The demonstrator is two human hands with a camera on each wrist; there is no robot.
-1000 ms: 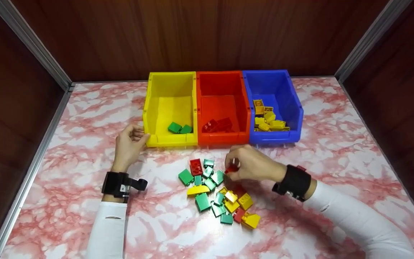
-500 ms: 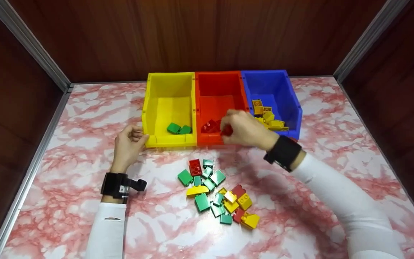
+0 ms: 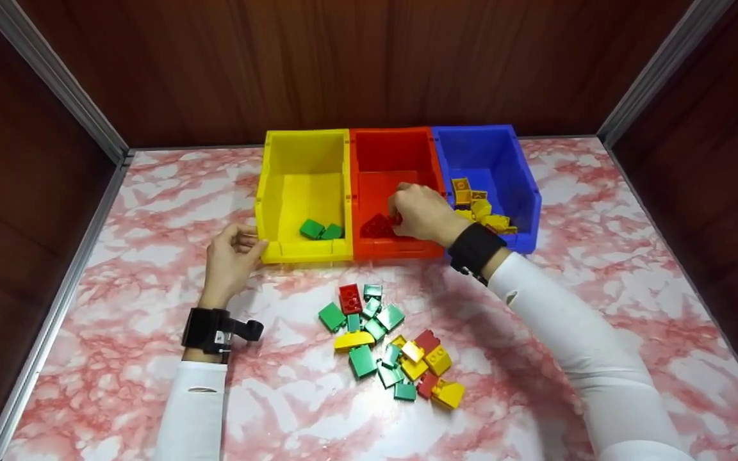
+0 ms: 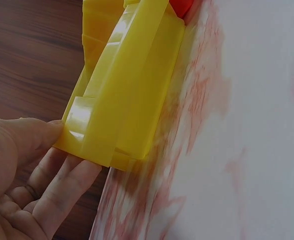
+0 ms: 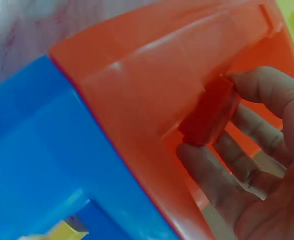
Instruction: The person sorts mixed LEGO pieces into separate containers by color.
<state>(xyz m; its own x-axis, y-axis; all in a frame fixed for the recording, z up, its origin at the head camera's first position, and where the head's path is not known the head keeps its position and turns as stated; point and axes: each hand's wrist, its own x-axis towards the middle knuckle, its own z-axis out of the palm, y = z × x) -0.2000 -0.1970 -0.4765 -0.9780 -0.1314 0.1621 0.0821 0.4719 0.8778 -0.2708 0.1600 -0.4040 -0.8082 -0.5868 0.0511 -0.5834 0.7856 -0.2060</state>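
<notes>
My left hand (image 3: 231, 262) grips the front left corner of the yellow bin (image 3: 308, 251). In the left wrist view, the thumb lies on the yellow bin's edge and the fingers are bent against its side. My right hand (image 3: 423, 211) reaches over the front of the red bin (image 3: 398, 248). A red toy brick (image 5: 209, 112) sits between that hand's thumb and fingertips, inside the red bin in the right wrist view. Other red bricks (image 3: 377, 225) lie in the red bin, partly hidden by the hand. Two green bricks (image 3: 311, 228) lie in the yellow bin.
The blue bin (image 3: 526, 218), on the right of the joined row, holds several yellow bricks (image 3: 481, 208). Green, yellow and red bricks lie in a loose pile (image 3: 361, 362) on the marbled table (image 3: 266, 410). Brown panels (image 3: 369, 64) stand behind and at both sides.
My right hand has carried a red brick from the pile's right side up and away into the red bin. The left hand has stayed on the yellow bin's corner.
</notes>
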